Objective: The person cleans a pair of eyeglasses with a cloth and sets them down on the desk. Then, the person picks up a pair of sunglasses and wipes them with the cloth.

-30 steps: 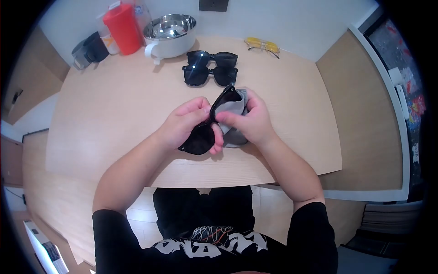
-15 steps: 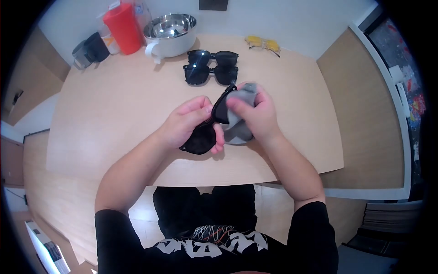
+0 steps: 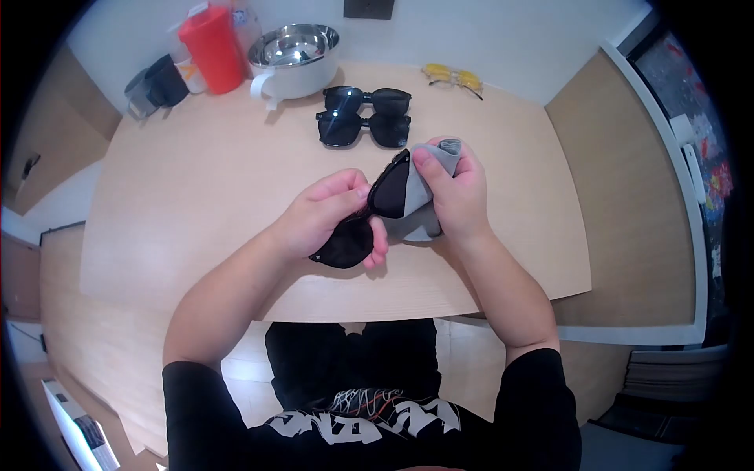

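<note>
Black sunglasses (image 3: pixel 345 242) are gripped near the bridge by my left hand (image 3: pixel 326 208), above the front part of the table. Their frame is tilted, one lens toward me and the other up to the right. A grey cloth (image 3: pixel 424 192) is pinched in my right hand (image 3: pixel 459 188), thumb on top. The cloth lies against the outer end of the right lens and hangs down behind it. Part of the frame is hidden by my left fingers and the cloth. Two more pairs of dark sunglasses, a front pair (image 3: pixel 364 131) and a back pair (image 3: pixel 367 100), lie just beyond my hands.
Yellow-lensed glasses (image 3: pixel 453 77) lie at the back right of the wooden table (image 3: pixel 181 212). Along the back left stand a white-handled steel bowl (image 3: pixel 294 63), a red jug (image 3: pixel 210 49) and dark grey cups (image 3: pixel 165 81). A wooden side panel (image 3: pixel 628 188) rises at the right.
My right hand and the cloth have shifted slightly right, toward the lens's outer end, uncovering more of that lens. My left hand keeps its hold on the sunglasses, almost still.
</note>
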Motion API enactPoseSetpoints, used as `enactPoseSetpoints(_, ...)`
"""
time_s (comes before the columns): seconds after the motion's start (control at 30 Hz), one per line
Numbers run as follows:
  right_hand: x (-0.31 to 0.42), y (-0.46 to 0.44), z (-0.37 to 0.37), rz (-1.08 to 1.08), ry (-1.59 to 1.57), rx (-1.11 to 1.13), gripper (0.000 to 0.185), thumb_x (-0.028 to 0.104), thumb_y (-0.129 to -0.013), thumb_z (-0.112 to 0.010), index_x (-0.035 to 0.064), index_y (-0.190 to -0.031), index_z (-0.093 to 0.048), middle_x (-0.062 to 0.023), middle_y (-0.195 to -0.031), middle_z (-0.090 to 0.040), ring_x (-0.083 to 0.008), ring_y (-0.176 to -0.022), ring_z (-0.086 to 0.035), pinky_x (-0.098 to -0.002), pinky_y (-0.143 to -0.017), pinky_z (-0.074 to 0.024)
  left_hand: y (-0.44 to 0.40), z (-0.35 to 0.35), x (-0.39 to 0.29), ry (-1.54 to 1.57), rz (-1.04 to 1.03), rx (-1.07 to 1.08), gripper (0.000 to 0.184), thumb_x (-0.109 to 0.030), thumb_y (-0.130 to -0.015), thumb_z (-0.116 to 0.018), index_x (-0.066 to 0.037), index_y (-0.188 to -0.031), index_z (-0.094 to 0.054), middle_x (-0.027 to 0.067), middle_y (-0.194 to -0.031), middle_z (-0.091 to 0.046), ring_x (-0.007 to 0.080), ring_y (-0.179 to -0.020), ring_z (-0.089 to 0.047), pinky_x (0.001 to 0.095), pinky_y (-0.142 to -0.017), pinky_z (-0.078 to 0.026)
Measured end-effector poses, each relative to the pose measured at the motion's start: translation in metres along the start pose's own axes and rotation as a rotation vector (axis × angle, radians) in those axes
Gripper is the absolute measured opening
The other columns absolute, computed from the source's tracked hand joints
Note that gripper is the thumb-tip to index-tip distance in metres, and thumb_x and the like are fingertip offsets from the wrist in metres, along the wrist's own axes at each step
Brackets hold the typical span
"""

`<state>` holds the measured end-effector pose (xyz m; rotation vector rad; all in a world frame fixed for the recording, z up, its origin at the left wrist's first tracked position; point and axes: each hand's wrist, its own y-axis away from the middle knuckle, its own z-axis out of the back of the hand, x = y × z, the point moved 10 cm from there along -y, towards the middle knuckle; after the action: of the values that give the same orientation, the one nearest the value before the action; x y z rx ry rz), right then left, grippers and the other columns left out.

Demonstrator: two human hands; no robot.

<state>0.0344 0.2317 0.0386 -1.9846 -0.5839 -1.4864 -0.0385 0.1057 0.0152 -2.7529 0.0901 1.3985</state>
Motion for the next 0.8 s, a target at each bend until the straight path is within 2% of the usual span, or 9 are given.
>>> enactPoseSetpoints(0.2, 0.002, 0.013, -0.032, 0.043, 0.043, 0.223, 0.043, 0.006, -0.077, -0.082, 0.0035, -0.108, -0.053, -0.0042, -0.097, -0.065, -0.0117, -0.089, -0.063, -0.0272, -0.078, -0.0511, 0.000, 0.002, -0.003, 0.016, -0.007, 0.000, 0.017, -0.021, -0.105, -0.037, -0.006, -0.100, -0.042, 0.0255, -0.082, -0.066, 0.0347, -0.070, -0.067, 0.0417, -0.065, -0.057)
enactPoseSetpoints(0.3, -0.003, 0.020, -0.047, -0.054, 0.138, 0.334, 0.052, 0.003, -0.072, -0.084, 0.0035, -0.113, -0.050, -0.0056, -0.100, -0.065, -0.0128, -0.092, -0.063, -0.0293, -0.082, -0.0513, 0.000, 0.010, -0.002, -0.037, 0.004, -0.038, 0.017, -0.020, -0.105, -0.037, -0.005, -0.100, -0.042, 0.0247, -0.081, -0.066, 0.0350, -0.070, -0.067, 0.0419, -0.065, -0.057)
enactPoseSetpoints(0.43, -0.001, 0.017, -0.042, -0.006, 0.167, 0.309, 0.050, 0.007, -0.073, -0.085, 0.0027, -0.110, -0.052, -0.0055, -0.099, -0.065, -0.0122, -0.091, -0.063, -0.0298, -0.081, -0.0514, 0.000, 0.007, -0.003, -0.043, -0.002, -0.039, 0.017, -0.020, -0.105, -0.036, -0.005, -0.100, -0.042, 0.0248, -0.081, -0.066, 0.0348, -0.070, -0.067, 0.0418, -0.065, -0.057)
enactPoseSetpoints(0.67, 0.000, 0.001, -0.007, -0.019, 0.094, 0.029, 0.042, 0.014, -0.079, -0.082, 0.0031, -0.107, -0.053, -0.0048, -0.092, -0.064, -0.0115, -0.083, -0.062, -0.0268, -0.072, -0.0526, -0.002, 0.005, 0.001, -0.059, 0.016, -0.019, 0.018, -0.026, -0.103, -0.041, -0.010, -0.096, -0.038, 0.0281, -0.079, -0.066, 0.0357, -0.068, -0.066, 0.0429, -0.067, -0.056)
enactPoseSetpoints(0.8, 0.000, 0.008, -0.024, -0.005, 0.155, 0.156, 0.052, 0.017, -0.074, -0.086, 0.0030, -0.111, -0.052, -0.0057, -0.095, -0.063, -0.0128, -0.087, -0.062, -0.0282, -0.076, -0.0524, 0.000, 0.003, 0.003, 0.012, 0.027, 0.000, 0.014, -0.018, -0.105, -0.036, -0.006, -0.101, -0.041, 0.0269, -0.081, -0.066, 0.0360, -0.069, -0.066, 0.0427, -0.064, -0.056)
